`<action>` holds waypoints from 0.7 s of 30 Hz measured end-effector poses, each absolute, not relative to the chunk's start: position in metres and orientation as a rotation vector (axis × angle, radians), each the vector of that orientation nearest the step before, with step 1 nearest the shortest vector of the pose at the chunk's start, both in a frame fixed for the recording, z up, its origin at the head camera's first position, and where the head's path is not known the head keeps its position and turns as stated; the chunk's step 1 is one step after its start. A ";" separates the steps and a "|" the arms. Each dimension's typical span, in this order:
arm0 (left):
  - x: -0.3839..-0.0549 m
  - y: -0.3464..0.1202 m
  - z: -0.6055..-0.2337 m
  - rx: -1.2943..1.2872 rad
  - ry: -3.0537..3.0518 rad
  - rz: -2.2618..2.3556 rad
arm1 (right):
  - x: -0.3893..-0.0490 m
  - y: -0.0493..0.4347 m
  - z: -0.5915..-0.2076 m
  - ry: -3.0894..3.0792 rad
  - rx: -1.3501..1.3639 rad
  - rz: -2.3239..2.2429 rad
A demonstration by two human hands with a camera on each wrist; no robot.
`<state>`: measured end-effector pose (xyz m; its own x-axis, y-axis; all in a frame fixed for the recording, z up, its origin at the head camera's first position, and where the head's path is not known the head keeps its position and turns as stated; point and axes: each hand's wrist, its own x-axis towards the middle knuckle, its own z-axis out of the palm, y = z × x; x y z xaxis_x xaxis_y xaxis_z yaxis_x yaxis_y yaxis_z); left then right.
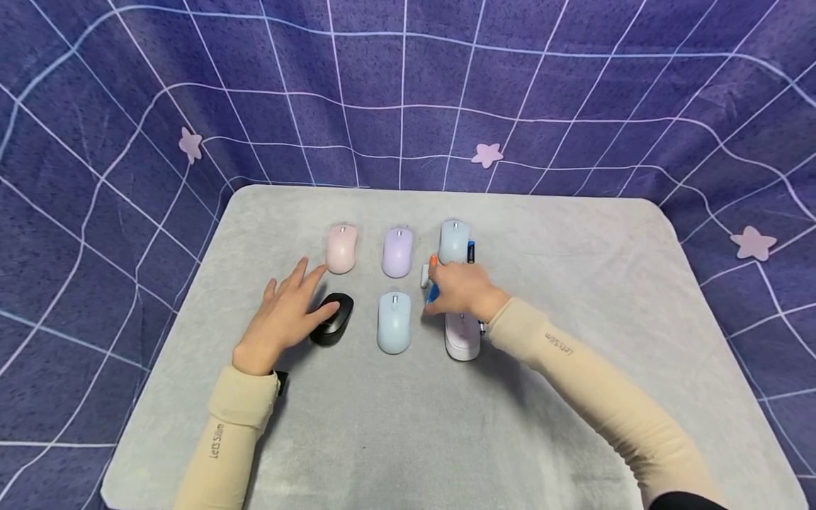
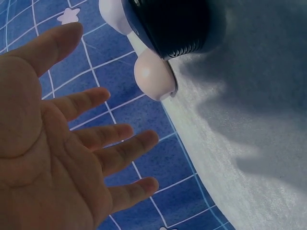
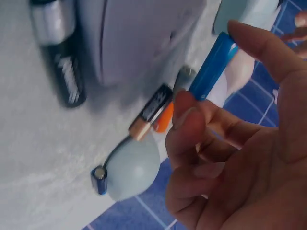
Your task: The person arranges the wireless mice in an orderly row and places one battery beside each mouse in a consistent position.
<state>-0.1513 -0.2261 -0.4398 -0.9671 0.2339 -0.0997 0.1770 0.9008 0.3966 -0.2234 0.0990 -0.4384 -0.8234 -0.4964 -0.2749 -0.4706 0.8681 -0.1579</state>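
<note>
My right hand (image 1: 464,287) pinches a blue battery (image 3: 212,67) by its ends between thumb and a finger. Below that hand lies a pale lilac-white mouse (image 1: 462,341), partly covered by it. Around it are a black-and-copper battery (image 3: 151,110), an orange battery (image 1: 433,261), a whitish-grey battery (image 1: 424,276) and a blue-and-black battery (image 1: 471,251). My left hand (image 1: 280,322) is spread with relaxed fingers beside a black mouse (image 1: 333,319). In the head view its thumb overlaps that mouse; whether they touch, I cannot tell.
A pink mouse (image 1: 341,249), a purple mouse (image 1: 398,252) and a light blue mouse (image 1: 454,241) form the far row. Another light blue mouse (image 1: 394,323) sits nearer, between my hands. A dark, silver-ended battery (image 3: 64,62) lies beside the lilac-white mouse. Grey cloth covers the table (image 1: 370,439).
</note>
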 end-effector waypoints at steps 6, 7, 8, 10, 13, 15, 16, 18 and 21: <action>-0.150 -0.225 -0.440 0.326 2.924 0.592 | -0.219 0.086 -0.447 2.703 -0.901 -0.095; -0.150 -0.224 -0.440 0.328 2.923 0.592 | -0.219 0.084 -0.447 2.698 -0.920 -0.099; -0.150 -0.224 -0.441 0.331 2.922 0.595 | -0.219 0.082 -0.448 2.696 -0.935 -0.098; -0.149 -0.224 -0.442 0.333 2.916 0.595 | -0.220 0.079 -0.449 2.691 -0.950 -0.092; -0.149 -0.224 -0.444 0.336 2.906 0.596 | -0.220 0.076 -0.449 2.681 -0.945 -0.073; -0.149 -0.224 -0.445 0.334 2.906 0.599 | -0.220 0.074 -0.450 2.672 -0.943 -0.064; -0.149 -0.224 -0.445 0.331 2.907 0.601 | -0.219 0.074 -0.450 2.669 -0.943 -0.063; -0.149 -0.225 -0.445 0.331 2.912 0.604 | -0.219 0.072 -0.452 2.668 -0.944 -0.065; -0.149 -0.225 -0.445 0.330 2.912 0.607 | -0.219 0.071 -0.453 2.669 -0.944 -0.075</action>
<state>-0.1492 -0.2250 -0.4454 -0.9647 0.2436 -0.0996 0.1835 0.8939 0.4091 -0.2188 0.0714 -0.4528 -0.7355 -0.6216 -0.2696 -0.6055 0.7815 -0.1501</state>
